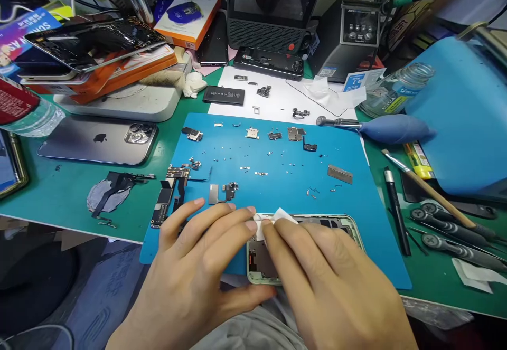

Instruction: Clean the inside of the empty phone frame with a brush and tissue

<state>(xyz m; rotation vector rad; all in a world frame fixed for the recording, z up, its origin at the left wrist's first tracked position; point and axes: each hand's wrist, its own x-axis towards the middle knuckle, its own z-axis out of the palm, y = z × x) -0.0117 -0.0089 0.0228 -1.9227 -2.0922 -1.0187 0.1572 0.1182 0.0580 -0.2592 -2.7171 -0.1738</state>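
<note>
A cluttered repair tabletop (71, 202) is seen, with a blue mat (277, 181) at its centre. One gutted phone frame (273, 255) lies at the mat's near edge, its parts already removed and spread out; reassembly appears left. One white wipe (273, 219) is pinched between the left hand (198, 265) and the right hand (328, 281), both grips closed on it. Three screwdrivers (455, 234) are counted at the right.

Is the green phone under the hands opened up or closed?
Opened up: the phone frame shows bare insides, no screen, and its parts lie spread on the blue mat.
</note>
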